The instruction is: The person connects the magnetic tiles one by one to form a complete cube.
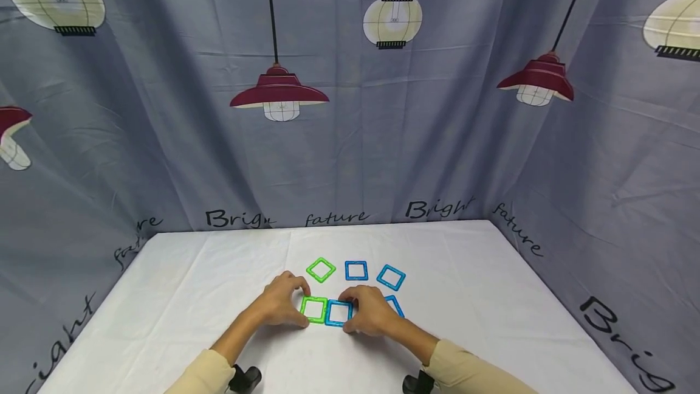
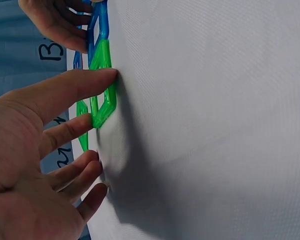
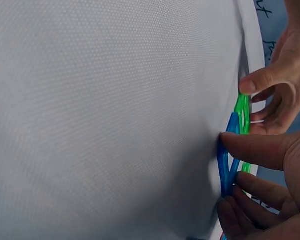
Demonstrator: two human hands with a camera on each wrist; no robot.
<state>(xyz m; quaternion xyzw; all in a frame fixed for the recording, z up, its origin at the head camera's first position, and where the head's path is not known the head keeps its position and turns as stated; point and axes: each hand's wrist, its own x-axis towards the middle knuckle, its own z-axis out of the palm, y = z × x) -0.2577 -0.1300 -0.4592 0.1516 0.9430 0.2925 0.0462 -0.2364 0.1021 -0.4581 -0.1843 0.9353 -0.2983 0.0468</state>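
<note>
A translucent green square frame [image 1: 315,299], like a magnetic building tile, lies flat on the white-covered table. My left hand [image 1: 282,301] pinches it at its outer side, thumb at the near edge and index finger at the far edge. Side by side with it, edges meeting, is a blue square frame [image 1: 335,323]. My right hand [image 1: 373,311] grips that blue frame's right side between thumb and fingers. In the left wrist view, the thumb [image 2: 97,82] lies across the green frame [image 2: 110,95]. The right wrist view shows the blue frame [image 3: 223,162] under the right thumb [image 3: 255,150].
Behind the hands lie a turned green square [image 1: 314,276], a blue square [image 1: 356,262] and a tilted blue square [image 1: 396,269]. Another blue frame [image 1: 395,306] is partly hidden behind the right hand. A grey curtain [image 1: 350,157] printed with lamps surrounds the white tabletop [image 1: 219,272].
</note>
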